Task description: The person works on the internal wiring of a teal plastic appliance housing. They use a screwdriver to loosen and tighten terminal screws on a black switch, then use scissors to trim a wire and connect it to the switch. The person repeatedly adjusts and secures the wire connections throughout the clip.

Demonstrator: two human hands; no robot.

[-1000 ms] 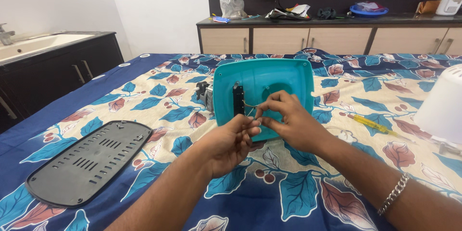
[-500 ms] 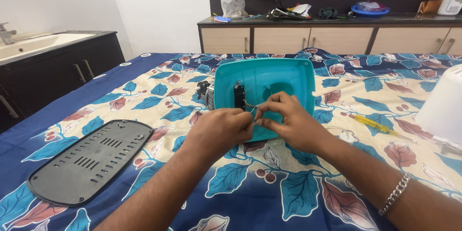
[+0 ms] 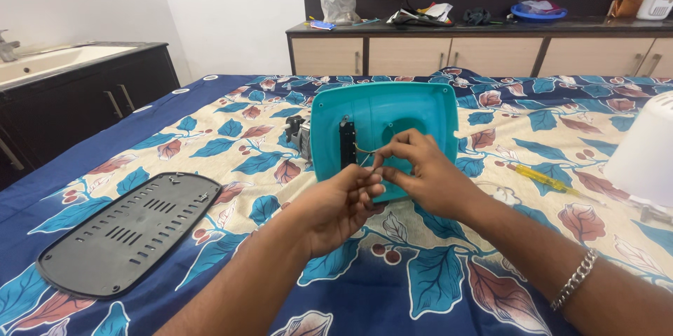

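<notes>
A teal plastic appliance housing (image 3: 392, 115) stands on its side on the leaf-patterned bedsheet (image 3: 231, 147), open side toward me. A black part (image 3: 347, 143) sits inside it, with thin wires (image 3: 364, 150) running out toward my fingers. My left hand (image 3: 336, 206) and my right hand (image 3: 420, 171) meet right in front of the housing, fingertips pinched together on the wire ends. A motor part (image 3: 298, 133) sticks out behind the housing's left edge. My right wrist wears a chain bracelet (image 3: 573, 280).
A black vented oval cover plate (image 3: 130, 231) lies at the left. A yellow-handled screwdriver (image 3: 547, 180) lies to the right, near a white plastic body (image 3: 641, 154). A dark sink counter (image 3: 77, 91) stands at left, a cluttered cabinet (image 3: 491, 45) behind.
My left hand has shifted slightly up and right, closer to my right hand's fingertips at the wires. The housing has not moved.
</notes>
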